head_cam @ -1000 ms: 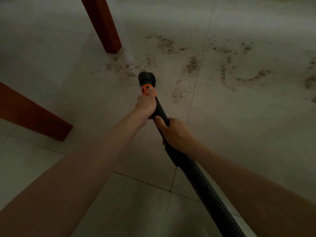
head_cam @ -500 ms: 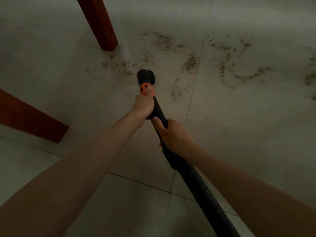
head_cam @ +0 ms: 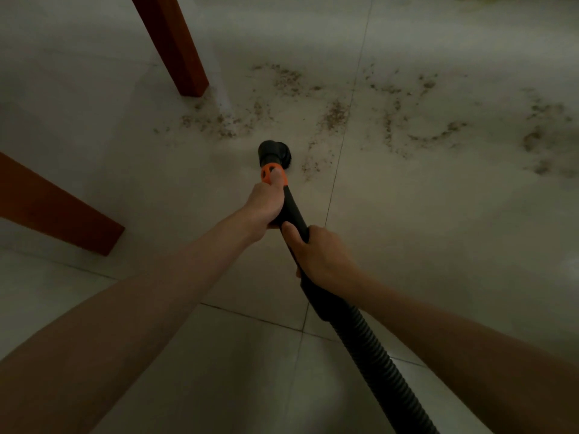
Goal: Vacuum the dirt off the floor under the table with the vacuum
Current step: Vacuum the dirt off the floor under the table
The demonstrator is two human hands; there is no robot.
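A black vacuum wand (head_cam: 293,211) with an orange collar (head_cam: 273,174) ends in a round black nozzle (head_cam: 274,153) that sits on the pale tiled floor. My left hand (head_cam: 264,203) grips the wand just behind the orange collar, thumb on the collar. My right hand (head_cam: 318,253) grips the wand lower down, where the ribbed black hose (head_cam: 379,368) begins. Brown dirt (head_cam: 333,112) lies scattered over the tiles beyond and to the right of the nozzle, with a small patch (head_cam: 311,166) close to its right side.
A reddish wooden table leg (head_cam: 175,45) stands at the upper left, with dirt (head_cam: 216,120) around its foot. A second wooden leg (head_cam: 56,208) slants in from the left edge. More dirt (head_cam: 539,139) spreads toward the right edge. Tile joints (head_cam: 336,180) cross the floor.
The nozzle has slid slightly back toward me along the floor, away from the dirt near the table leg. Both hands keep the same grip.
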